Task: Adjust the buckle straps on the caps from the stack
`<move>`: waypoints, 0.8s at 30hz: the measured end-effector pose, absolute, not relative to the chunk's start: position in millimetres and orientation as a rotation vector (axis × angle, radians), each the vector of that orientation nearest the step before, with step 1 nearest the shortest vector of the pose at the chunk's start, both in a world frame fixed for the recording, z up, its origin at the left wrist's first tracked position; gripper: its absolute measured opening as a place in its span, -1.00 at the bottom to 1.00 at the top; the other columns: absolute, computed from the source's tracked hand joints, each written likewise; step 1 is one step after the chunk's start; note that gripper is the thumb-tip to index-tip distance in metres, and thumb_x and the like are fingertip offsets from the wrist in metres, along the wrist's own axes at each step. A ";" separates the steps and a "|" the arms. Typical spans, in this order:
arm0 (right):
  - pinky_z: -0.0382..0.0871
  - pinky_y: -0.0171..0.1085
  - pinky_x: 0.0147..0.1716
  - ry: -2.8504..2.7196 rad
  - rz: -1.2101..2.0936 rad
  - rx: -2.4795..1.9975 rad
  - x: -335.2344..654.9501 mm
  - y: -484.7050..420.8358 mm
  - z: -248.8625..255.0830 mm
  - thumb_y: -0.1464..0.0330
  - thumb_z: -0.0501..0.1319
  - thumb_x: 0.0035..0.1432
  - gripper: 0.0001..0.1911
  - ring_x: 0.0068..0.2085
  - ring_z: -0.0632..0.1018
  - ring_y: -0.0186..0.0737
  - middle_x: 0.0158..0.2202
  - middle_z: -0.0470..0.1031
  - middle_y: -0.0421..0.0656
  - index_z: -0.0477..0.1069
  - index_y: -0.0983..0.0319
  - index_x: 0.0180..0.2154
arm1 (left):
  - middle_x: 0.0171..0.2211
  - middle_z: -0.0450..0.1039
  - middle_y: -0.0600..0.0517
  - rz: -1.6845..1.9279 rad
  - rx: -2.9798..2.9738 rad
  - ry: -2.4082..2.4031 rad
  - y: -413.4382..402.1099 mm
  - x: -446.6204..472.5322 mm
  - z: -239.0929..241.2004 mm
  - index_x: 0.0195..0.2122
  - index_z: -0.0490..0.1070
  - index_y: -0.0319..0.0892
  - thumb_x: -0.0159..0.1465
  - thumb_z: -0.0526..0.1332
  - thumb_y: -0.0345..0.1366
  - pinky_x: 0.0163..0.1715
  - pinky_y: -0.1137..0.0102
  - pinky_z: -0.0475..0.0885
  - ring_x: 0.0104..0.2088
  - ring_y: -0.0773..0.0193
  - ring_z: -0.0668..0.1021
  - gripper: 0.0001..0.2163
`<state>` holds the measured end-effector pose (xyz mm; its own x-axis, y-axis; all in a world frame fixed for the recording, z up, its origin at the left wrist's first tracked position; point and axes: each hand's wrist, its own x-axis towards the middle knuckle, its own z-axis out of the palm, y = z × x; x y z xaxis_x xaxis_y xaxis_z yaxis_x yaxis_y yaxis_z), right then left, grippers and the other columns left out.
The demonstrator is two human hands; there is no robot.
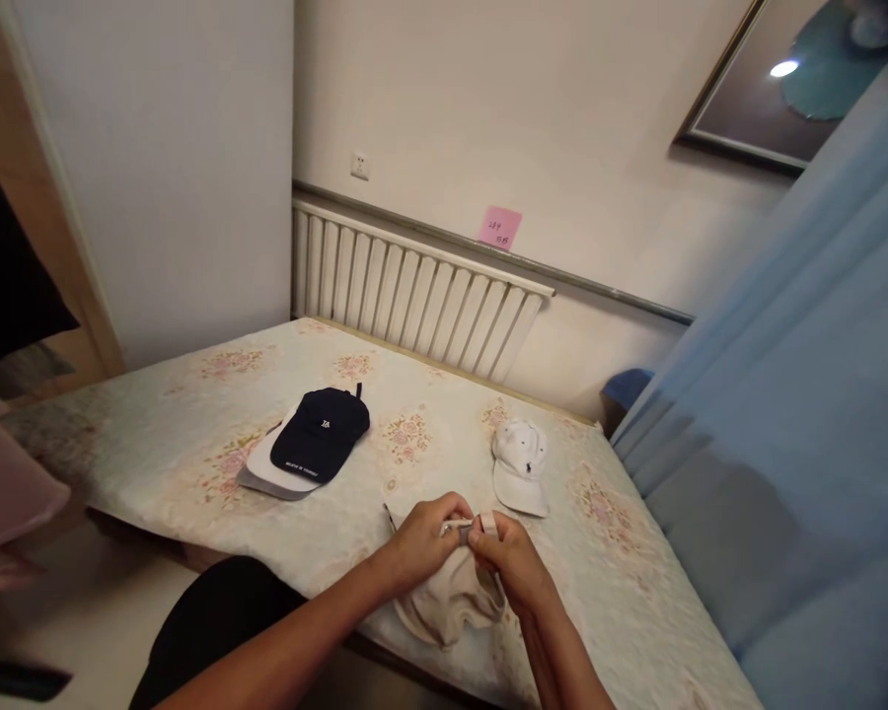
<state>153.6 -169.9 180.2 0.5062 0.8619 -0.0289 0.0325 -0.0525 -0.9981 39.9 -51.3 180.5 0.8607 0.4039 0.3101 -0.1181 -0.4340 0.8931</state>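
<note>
A beige cap (pixel 455 599) is held near the front edge of the table, its crown toward me. My left hand (pixel 430 540) pinches its back strap from the left, near what looks like a small buckle. From the right, my right hand (pixel 509 554) grips the strap end, which sticks up between thumb and fingers. Both hands are closed and almost touching. Beyond them to the right sits a white cap (pixel 519 463) with a small dark logo. To the left, a navy cap (pixel 324 429) lies stacked over a white cap and a grey one, whose brims show.
A floral cloth (pixel 407 434) covers the table. Behind it stand a white radiator (pixel 414 286) and a wall with a pink note (pixel 500 227). A blue curtain (pixel 799 444) hangs along the right side. Dark and pink clothing (pixel 15 483) shows at the left edge.
</note>
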 end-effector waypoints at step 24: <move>-0.01 -0.35 -0.58 -0.709 0.933 -1.259 140.8 -178.0 163.8 0.03 0.24 0.02 -0.62 -0.64 0.10 -0.44 -0.68 0.16 -0.36 0.29 0.21 -0.47 | -0.27 0.45 -0.03 0.759 2.081 0.111 -69.6 30.6 152.3 -0.23 0.39 -0.17 0.13 0.16 -0.43 -0.14 0.37 0.32 -0.19 0.22 0.47 -0.83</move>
